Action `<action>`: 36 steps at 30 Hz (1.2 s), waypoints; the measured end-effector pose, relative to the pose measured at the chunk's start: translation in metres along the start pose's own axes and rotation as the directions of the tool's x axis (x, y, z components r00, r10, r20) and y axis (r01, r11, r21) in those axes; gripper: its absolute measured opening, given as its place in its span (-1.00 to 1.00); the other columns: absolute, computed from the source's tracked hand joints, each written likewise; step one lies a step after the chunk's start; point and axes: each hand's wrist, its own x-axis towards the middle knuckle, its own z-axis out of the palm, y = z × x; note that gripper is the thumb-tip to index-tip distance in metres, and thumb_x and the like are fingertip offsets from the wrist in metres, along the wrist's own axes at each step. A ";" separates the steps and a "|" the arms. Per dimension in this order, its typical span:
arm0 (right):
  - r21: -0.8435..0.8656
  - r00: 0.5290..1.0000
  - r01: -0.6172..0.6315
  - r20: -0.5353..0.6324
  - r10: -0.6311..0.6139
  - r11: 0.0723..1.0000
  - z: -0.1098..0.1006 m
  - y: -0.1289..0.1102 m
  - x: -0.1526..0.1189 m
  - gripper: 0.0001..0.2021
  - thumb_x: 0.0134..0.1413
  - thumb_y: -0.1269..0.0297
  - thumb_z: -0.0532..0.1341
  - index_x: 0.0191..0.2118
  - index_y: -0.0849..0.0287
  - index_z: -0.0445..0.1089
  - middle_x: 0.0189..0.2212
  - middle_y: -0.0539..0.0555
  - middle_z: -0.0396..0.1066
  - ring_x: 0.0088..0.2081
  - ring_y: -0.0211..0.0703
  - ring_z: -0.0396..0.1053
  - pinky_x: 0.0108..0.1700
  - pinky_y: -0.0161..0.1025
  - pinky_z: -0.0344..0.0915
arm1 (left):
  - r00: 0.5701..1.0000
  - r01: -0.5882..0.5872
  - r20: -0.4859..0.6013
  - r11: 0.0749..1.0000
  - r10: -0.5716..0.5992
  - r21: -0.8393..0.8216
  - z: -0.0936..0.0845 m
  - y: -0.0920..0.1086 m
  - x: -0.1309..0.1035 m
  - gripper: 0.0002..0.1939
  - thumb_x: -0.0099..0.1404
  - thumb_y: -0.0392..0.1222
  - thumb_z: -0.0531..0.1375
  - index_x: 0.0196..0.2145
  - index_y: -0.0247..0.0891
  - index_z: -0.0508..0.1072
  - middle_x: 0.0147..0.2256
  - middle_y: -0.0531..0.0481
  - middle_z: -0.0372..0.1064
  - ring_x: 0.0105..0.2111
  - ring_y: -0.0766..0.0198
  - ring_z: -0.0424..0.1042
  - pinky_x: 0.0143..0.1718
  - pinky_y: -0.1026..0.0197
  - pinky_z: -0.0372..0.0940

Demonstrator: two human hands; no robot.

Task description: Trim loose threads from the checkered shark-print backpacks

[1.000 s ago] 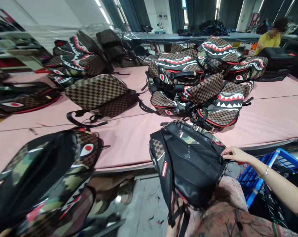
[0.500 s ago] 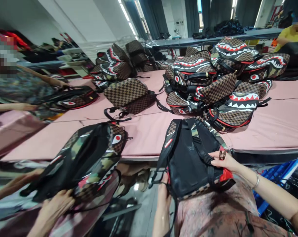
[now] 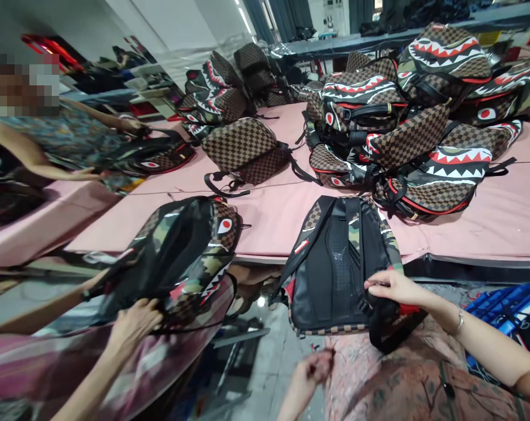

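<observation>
A black-backed backpack point(image 3: 322, 280) with checkered and camouflage sides lies at the table's near edge, its straps facing up and its lower end over my lap. My right hand point(image 3: 390, 287) is closed on the black strap at its right side. Below the backpack, my left hand point(image 3: 317, 367) is off it, near my floral clothing, with its fingers curled and blurred; whether it holds anything is not clear.
Beyond, a pile of shark-mouth backpacks point(image 3: 440, 175) covers part of the pink table point(image 3: 274, 225). To my left, a co-worker's hands hold another backpack point(image 3: 172, 257). A person farther left handles a bag point(image 3: 155, 155). Blue frames point(image 3: 506, 310) stand at the right.
My left hand has let go of the backpack's lower left side and moved down toward me. The backpack lies straighter, and its right strap now hangs lower. The camera view has shifted.
</observation>
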 end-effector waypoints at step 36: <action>-0.269 0.993 -0.110 0.006 0.116 0.957 -0.011 -0.021 -0.002 -0.67 -0.05 0.01 0.17 -0.34 0.20 0.42 -0.51 0.01 0.39 -0.45 -0.25 0.30 -0.46 -0.38 0.13 | 0.971 -0.240 -0.026 0.970 0.240 -0.030 0.044 0.114 0.049 -0.58 0.17 0.01 0.08 -0.06 -0.26 0.34 -0.25 -0.11 0.46 -0.30 0.23 0.44 -0.19 0.17 0.30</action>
